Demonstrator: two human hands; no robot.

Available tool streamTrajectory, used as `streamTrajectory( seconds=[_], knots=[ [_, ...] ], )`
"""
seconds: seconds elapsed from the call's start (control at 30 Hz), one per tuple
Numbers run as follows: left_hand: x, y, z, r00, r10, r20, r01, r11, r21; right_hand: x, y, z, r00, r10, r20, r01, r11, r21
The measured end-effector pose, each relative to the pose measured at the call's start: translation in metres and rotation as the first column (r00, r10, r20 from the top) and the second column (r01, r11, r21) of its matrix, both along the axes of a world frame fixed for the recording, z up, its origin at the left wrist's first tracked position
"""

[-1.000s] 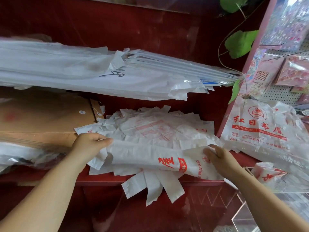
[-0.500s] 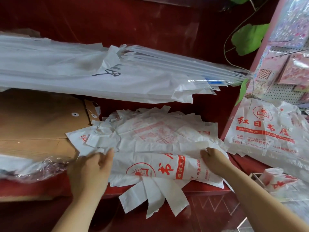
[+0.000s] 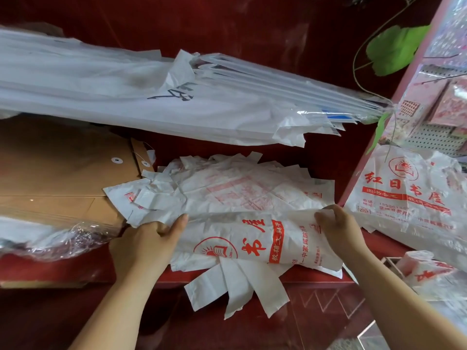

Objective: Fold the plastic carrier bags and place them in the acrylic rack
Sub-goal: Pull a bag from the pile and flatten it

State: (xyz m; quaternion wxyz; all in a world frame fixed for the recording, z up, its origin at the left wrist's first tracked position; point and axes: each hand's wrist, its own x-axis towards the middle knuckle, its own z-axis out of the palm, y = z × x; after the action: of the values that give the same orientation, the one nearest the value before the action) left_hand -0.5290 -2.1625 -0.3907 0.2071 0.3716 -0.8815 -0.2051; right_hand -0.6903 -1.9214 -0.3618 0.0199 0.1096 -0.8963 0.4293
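Observation:
A white carrier bag with red print (image 3: 255,241) lies folded lengthwise on top of a pile of the same bags (image 3: 242,190) on a red shelf. My left hand (image 3: 149,245) grips its left end, thumb on top. My right hand (image 3: 338,229) pinches its upper right corner, slightly lifted. Bag handles (image 3: 235,286) hang over the shelf's front edge. A clear acrylic rack (image 3: 389,263) shows at the lower right, holding a folded bag (image 3: 427,269).
Brown envelopes (image 3: 63,178) lie at the left, with wrapped plastic (image 3: 50,238) in front. A long bundle of white sheets (image 3: 151,102) slants above the pile. More printed bags (image 3: 409,198) hang at the right under a pegboard (image 3: 434,137).
The top bag has been turned so that more of its red print faces up. My left hand slid along its left end and my right hand lifted the upper right corner.

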Motion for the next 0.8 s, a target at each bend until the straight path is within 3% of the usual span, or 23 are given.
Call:
streamTrajectory(
  seconds=[0.13, 0.3, 0.4, 0.63, 0.73, 0.8],
  knots=[
    [-0.006, 0.000, 0.000, 0.999, -0.030, -0.046, 0.030, 1.000, 0.007, -0.004, -0.009, -0.009, 0.999, -0.039, 0.016, 0.038, 0.996, 0.077],
    [-0.019, 0.005, -0.011, 0.932, -0.036, -0.362, 0.131, 0.962, 0.241, -0.008, -0.014, -0.013, 0.998, -0.066, 0.007, 0.064, 0.986, 0.153],
    [-0.024, 0.001, -0.017, 0.908, -0.035, -0.417, 0.163, 0.947, 0.276, -0.011, -0.017, -0.015, 0.997, -0.071, -0.014, 0.072, 0.973, 0.221],
    [-0.030, 0.005, -0.012, 0.934, -0.027, -0.355, 0.132, 0.952, 0.275, -0.010, -0.020, -0.016, 0.997, -0.075, -0.002, 0.073, 0.964, 0.255],
    [-0.030, 0.004, -0.017, 0.981, -0.015, -0.195, 0.063, 0.969, 0.240, -0.010, -0.020, -0.017, 0.996, -0.086, 0.000, 0.083, 0.964, 0.254],
    [-0.025, 0.006, -0.015, 0.999, -0.005, -0.044, 0.010, 0.994, 0.111, -0.010, -0.020, -0.016, 0.997, -0.069, 0.029, 0.062, 0.979, 0.194]
  ],
)
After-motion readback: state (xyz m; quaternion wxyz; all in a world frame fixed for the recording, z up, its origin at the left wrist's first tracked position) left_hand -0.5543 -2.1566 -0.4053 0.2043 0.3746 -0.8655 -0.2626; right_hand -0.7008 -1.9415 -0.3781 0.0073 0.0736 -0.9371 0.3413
